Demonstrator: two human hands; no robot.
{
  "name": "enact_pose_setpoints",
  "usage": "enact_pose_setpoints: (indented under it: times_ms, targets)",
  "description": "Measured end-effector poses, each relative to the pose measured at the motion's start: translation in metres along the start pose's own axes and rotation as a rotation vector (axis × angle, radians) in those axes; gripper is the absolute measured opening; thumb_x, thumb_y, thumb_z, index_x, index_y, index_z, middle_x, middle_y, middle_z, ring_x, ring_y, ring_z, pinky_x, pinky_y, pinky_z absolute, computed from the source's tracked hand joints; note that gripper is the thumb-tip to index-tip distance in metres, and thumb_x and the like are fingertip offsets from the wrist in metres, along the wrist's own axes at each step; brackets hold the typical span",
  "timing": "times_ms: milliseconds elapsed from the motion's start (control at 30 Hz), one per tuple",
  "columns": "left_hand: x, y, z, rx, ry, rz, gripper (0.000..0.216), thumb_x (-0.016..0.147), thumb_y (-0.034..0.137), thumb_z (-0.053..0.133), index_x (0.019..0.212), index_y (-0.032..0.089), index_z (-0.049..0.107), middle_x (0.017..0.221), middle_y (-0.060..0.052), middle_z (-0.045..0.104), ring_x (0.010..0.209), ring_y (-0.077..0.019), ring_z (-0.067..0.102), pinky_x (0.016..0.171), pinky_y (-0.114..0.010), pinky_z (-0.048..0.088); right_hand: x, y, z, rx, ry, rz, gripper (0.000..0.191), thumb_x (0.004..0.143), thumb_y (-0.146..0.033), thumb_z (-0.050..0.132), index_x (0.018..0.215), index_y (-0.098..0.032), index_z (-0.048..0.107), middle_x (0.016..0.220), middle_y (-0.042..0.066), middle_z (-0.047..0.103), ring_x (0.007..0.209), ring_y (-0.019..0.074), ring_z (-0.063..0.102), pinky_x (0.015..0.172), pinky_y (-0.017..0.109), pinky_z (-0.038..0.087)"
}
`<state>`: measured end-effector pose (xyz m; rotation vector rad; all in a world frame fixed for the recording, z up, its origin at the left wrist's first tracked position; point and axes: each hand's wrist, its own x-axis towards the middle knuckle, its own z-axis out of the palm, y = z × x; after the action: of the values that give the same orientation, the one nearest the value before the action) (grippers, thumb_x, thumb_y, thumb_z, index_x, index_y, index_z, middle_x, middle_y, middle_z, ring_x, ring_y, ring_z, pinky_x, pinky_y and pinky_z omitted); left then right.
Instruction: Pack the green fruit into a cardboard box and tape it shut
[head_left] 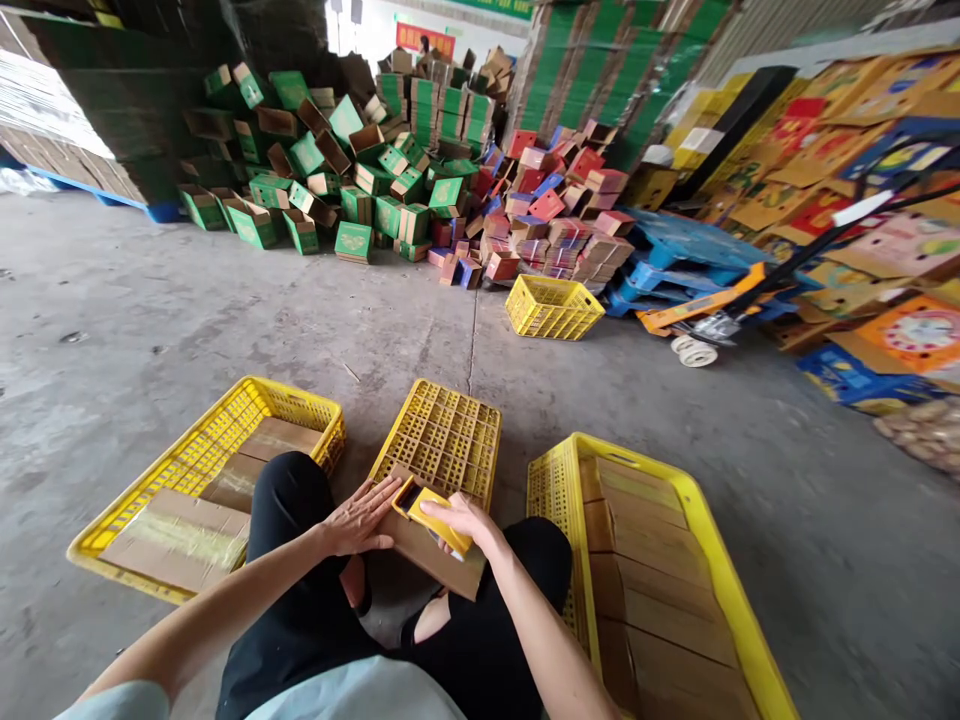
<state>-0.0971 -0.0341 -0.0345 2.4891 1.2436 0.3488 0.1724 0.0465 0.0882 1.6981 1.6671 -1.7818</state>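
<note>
A small brown cardboard box (431, 557) rests between my knees, partly on an upturned yellow crate (442, 425). My left hand (365, 520) lies flat with fingers stretched, touching the box's left end. In my right hand (460, 520) is a yellow tape dispenser (427, 512), fingers wrapped round it, held against the top of the box. The dispenser and both hands cover part of the box, so I cannot tell whether tape is on it.
A yellow crate (139, 512) with taped cardboard boxes stands left; another crate (576, 520) on the right holds several cardboard boxes. Farther off are a yellow basket (551, 308), piled green cartons (352, 240), red cartons (547, 205), blue pallets (675, 245) and an orange pallet jack (705, 305).
</note>
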Motion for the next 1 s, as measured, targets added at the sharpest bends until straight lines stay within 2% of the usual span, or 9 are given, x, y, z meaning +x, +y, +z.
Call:
enact_pose_setpoints:
  times_ms: [67,233,467,600,767,900,1000]
  targets:
    - [-0.001,-0.003,0.003,0.072,0.007,0.006,0.101,0.103,0.082,0.032,0.172,0.024,-0.013,0.179,-0.015,0.02,0.163,-0.0363,0.027,0.132,-0.053,0.021,0.003,0.004,0.001,-0.003,-0.007,-0.004,0.046,0.103,-0.055,0.061,0.077,-0.016,0.064,0.057,0.008,0.068,0.058,0.0221,0.072,0.054,0.029,0.061]
    - [0.0,-0.003,0.007,0.136,0.035,-0.009,0.1,0.102,0.083,0.03,0.171,0.024,-0.014,0.179,-0.012,0.024,0.161,-0.0357,0.032,0.13,-0.048,0.026,0.003,0.009,0.0,-0.016,-0.015,-0.01,0.043,0.101,-0.055,0.062,0.081,-0.017,0.065,0.057,0.007,0.069,0.055,0.0224,0.071,0.051,0.03,0.06]
    - [-0.002,-0.006,0.011,0.113,0.037,-0.002,0.102,0.102,0.082,0.035,0.172,0.025,-0.012,0.178,-0.014,0.024,0.161,-0.0376,0.033,0.13,-0.051,0.023,-0.022,0.029,-0.017,-0.018,-0.026,-0.013,0.044,0.102,-0.054,0.059,0.083,-0.016,0.068,0.057,0.006,0.07,0.054,0.0207,0.072,0.052,0.025,0.057]
    - [-0.003,-0.006,0.01,0.106,0.027,0.011,0.105,0.101,0.082,0.038,0.172,0.024,-0.012,0.178,-0.016,0.022,0.161,-0.0395,0.032,0.132,-0.055,0.019,-0.033,0.035,-0.016,-0.013,0.004,-0.019,0.04,0.102,-0.053,0.06,0.085,-0.017,0.068,0.055,0.005,0.069,0.051,0.0201,0.07,0.051,0.024,0.057]
    - [0.002,0.009,0.012,0.109,0.022,0.055,0.115,0.095,0.088,0.043,0.174,0.022,-0.008,0.179,-0.02,0.014,0.162,-0.0454,0.025,0.131,-0.062,0.017,-0.032,0.028,-0.012,-0.01,0.042,-0.021,0.042,0.101,-0.05,0.062,0.074,-0.018,0.065,0.051,0.005,0.067,0.048,0.0207,0.069,0.047,0.025,0.056]
    - [0.014,0.027,0.019,0.046,0.001,0.125,0.121,0.095,0.088,0.044,0.172,0.017,-0.017,0.179,-0.021,0.01,0.164,-0.0422,0.021,0.132,-0.056,0.022,-0.033,0.027,-0.013,0.006,0.059,-0.019,0.039,0.101,-0.047,0.063,0.072,-0.019,0.063,0.05,0.005,0.066,0.049,0.0214,0.07,0.048,0.026,0.057]
    - [0.021,0.033,0.021,0.004,-0.012,0.12,0.123,0.094,0.089,0.044,0.171,0.017,-0.019,0.18,-0.02,0.007,0.164,-0.0412,0.021,0.131,-0.054,0.025,-0.036,0.028,-0.016,0.015,0.063,-0.01,0.036,0.1,-0.043,0.064,0.072,-0.02,0.062,0.05,0.004,0.066,0.051,0.0217,0.071,0.048,0.025,0.057]
